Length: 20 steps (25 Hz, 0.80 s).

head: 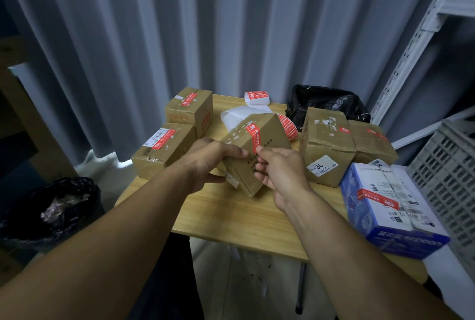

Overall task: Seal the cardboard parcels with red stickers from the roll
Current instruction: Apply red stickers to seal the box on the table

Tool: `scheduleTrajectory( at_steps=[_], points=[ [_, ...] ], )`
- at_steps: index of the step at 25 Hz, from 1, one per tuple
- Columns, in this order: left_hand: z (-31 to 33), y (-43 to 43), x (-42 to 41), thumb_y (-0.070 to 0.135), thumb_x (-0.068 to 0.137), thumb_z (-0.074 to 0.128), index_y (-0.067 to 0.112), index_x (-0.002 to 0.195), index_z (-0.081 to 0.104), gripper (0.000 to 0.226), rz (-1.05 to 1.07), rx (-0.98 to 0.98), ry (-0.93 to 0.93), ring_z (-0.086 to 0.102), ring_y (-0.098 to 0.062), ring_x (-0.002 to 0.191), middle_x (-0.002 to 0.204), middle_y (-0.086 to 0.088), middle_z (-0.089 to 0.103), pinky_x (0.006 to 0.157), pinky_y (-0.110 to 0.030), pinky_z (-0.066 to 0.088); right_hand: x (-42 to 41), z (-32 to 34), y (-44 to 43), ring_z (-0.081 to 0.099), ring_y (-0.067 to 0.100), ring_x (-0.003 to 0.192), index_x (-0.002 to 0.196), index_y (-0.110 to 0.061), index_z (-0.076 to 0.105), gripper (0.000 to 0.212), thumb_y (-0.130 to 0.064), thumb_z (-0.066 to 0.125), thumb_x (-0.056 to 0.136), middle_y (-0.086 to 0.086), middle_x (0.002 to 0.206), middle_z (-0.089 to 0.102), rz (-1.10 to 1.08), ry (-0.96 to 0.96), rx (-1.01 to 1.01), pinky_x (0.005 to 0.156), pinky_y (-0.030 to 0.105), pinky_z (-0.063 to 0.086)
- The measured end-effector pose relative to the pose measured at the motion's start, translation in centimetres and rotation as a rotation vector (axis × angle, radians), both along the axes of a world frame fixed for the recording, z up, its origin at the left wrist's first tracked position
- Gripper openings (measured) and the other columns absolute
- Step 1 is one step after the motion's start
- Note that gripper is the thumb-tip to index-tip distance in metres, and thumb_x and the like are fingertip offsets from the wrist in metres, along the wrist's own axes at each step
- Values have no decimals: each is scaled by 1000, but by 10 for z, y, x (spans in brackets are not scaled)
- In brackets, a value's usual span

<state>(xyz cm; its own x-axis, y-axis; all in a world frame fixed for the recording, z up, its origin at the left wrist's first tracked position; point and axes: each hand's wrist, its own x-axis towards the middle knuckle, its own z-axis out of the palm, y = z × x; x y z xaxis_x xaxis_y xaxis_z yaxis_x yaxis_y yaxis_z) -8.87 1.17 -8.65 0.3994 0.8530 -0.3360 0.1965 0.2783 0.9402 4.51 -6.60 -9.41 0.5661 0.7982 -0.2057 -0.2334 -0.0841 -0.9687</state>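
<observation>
Head view: I see left hand [210,157] gripping tilted cardboard parcel [270,132]. Right hand [279,172] pinches red sticker [254,137] by its lower end. Sticker roll [288,127] lies beyond the fingertips. Neighbouring parcels [164,146] are already stickered; I judge this one nearly sealed.

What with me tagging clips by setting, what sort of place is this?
Probably a small parcel-packing room: stickered cardboard parcels on a wooden table, metal shelving, a sticker roll.

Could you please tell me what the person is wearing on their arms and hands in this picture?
Nothing that shows: the left hand and right hand are ungloved, with no ring, watch or bracelet visible, and both forearms are bare to the frame's edge, no sleeve in view.
</observation>
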Motion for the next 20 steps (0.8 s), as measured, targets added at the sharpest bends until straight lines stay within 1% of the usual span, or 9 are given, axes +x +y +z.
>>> scheduleTrajectory(
  at_steps=[3,6,10,14,17,18,20],
  points=[
    [2,0,0,31,47,90,14,121,63,81,-10,12,16,69,-22,107,115,-5,73,89,-46,58,-1,4,2,51,6,54,86,-10,68,9,-15,68,94,-2,67,54,-21,19,-8,55,25,49],
    [1,-2,-1,25,50,89,12,120,59,77,-2,25,26,69,-23,106,113,-7,73,92,-47,57,-4,6,4,48,8,56,82,-11,65,15,-17,62,96,-2,65,51,-25,-31,-41,56,27,49],
    [2,-4,-2,21,55,87,8,114,67,63,-46,42,47,71,-22,103,107,-9,76,97,-45,56,-5,6,6,48,8,58,76,-14,63,23,-20,58,97,-4,64,52,-7,-94,-43,55,27,50],
    [4,-3,-1,25,51,86,11,107,73,60,-43,71,83,70,-21,104,105,-6,77,98,-45,55,-3,6,5,46,7,56,78,-15,61,20,-18,56,96,-5,62,47,42,-29,-29,59,28,50],
    [5,-3,-1,23,60,86,11,107,73,51,-23,70,74,70,-22,103,105,-7,76,98,-45,55,-1,9,5,52,8,61,82,-14,64,17,-16,54,96,-4,68,53,75,11,-10,62,29,51],
    [5,-3,-1,23,60,86,11,108,72,51,-19,69,71,70,-22,102,106,-8,76,98,-45,55,-1,10,5,54,9,63,84,-13,65,17,-16,53,96,-2,70,55,81,18,-5,63,29,52],
    [6,-4,-1,27,52,86,12,114,69,66,-14,74,76,70,-21,102,108,-7,75,97,-45,56,1,10,4,59,11,66,87,-11,65,16,-16,53,96,0,74,58,92,34,5,64,30,53]
  ],
)
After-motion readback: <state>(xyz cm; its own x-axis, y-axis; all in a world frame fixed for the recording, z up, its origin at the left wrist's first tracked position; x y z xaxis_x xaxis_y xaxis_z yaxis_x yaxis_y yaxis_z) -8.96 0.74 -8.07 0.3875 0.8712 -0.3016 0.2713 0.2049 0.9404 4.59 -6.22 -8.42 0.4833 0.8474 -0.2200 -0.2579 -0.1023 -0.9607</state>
